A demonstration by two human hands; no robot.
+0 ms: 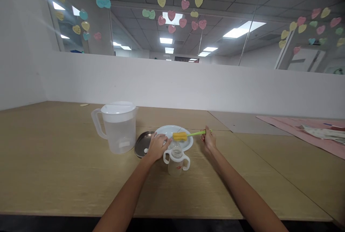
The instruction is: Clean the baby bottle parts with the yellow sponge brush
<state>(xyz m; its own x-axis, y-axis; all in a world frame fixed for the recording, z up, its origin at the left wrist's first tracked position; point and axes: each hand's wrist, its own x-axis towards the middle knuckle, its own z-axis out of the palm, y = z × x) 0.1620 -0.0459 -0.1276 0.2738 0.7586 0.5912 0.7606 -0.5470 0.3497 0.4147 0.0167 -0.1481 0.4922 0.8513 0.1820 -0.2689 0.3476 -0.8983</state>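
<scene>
Well, I had the right hand (208,139) curled tight, fingers wrapped round the green handle of the brush (180,136). Its yellow, fluffy end was over the white plate (167,128). My left hand (157,147) had bent fingers near the bottle (174,165) (I couldn't tell if they held something see-through). The bottle, with two handles, stood upright on the table (81,178). A big jug (120,133) stood to its left.

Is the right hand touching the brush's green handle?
Touching. The head view shows the right hand closed around the green handle, near its far end from the yellow sponge.
</scene>
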